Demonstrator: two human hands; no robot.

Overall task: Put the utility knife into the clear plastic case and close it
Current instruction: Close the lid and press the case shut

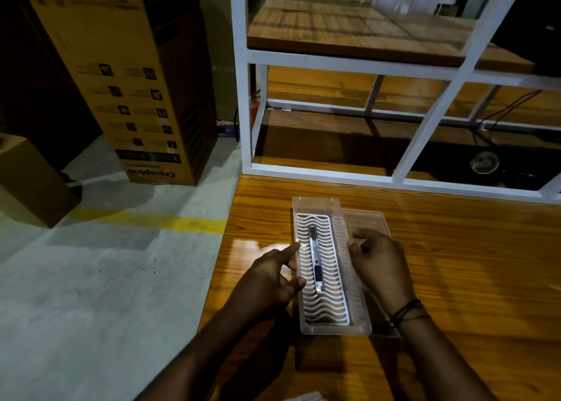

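Knife: a slim silver utility knife with a dark blue slider (315, 262) lies lengthwise inside the case, on the insert, blade end pointing away from the person.
Case: a long clear plastic case (306, 324) sits open on the glossy wooden bench (455, 264), near its left edge.
Insert: a white plastic grid with wavy slots (329, 297) lines the case floor.
Lid: a clear ribbed plastic lid (368, 220) lies just to the right of the case, partly under the right hand; whether it overlaps the case rim I cannot tell.
Left hand: the left hand (273, 279) rests against the case's left wall, fingers apart, index finger stretched along the rim, holding nothing.
Right hand: the right hand (379, 264), with dark thread bands at the wrist, has its fingers curled around the lid's edge beside the case's right wall.
Surroundings: a white metal shelf frame with wooden boards (334, 60) stands behind the bench; a tall brown cardboard box (127, 75) stands on the grey floor to the left.
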